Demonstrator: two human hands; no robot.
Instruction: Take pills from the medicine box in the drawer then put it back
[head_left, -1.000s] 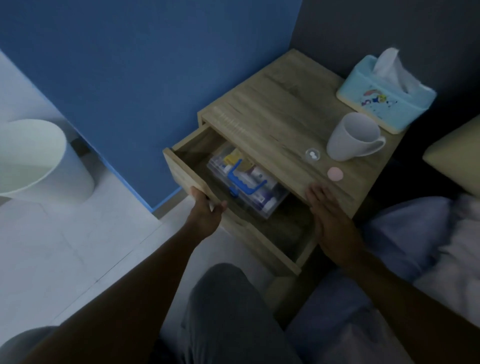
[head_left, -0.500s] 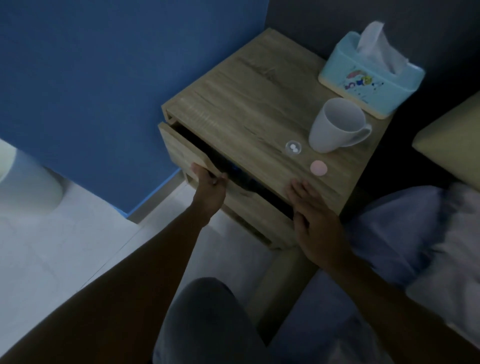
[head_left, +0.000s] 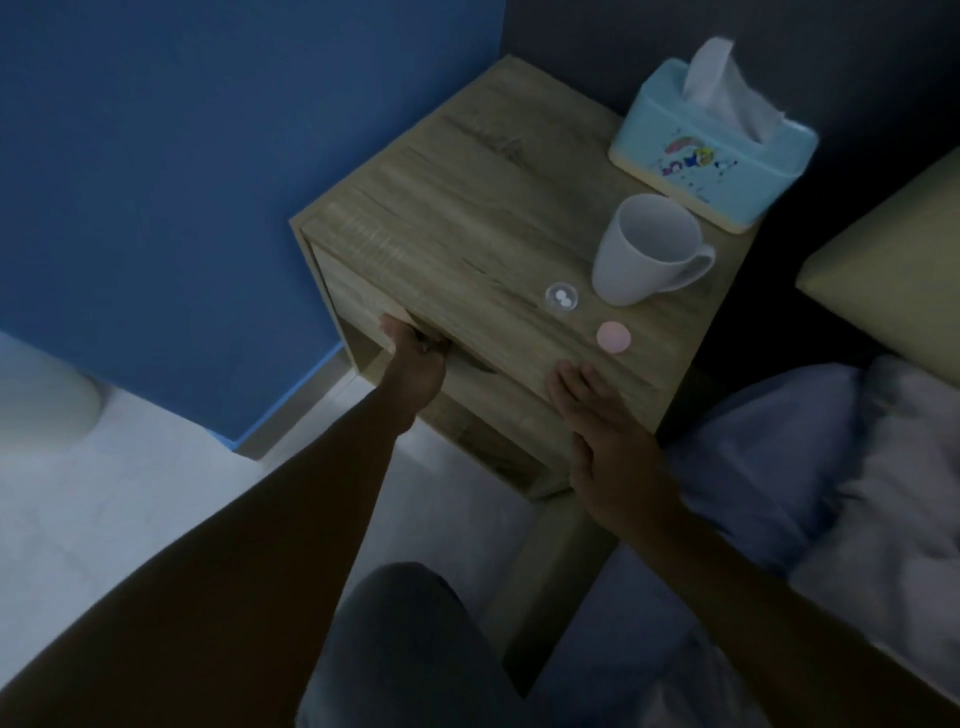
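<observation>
Drawer (head_left: 363, 306) looks shut, medicine box hidden inside. Left hand (head_left: 415, 358) hooks its top lip, right hand (head_left: 597, 415) rests flat beside. Probably light and slides easy; grip that lip.

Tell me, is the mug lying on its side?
No, the white mug stands upright on the nightstand, its open mouth facing up.

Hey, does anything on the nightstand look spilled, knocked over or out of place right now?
Nothing stands out. The mug and tissue box sit upright on the nightstand; two white pills lie in a small clear cup, with a pink lid lying apart beside it. The drawer looks shut.
</observation>
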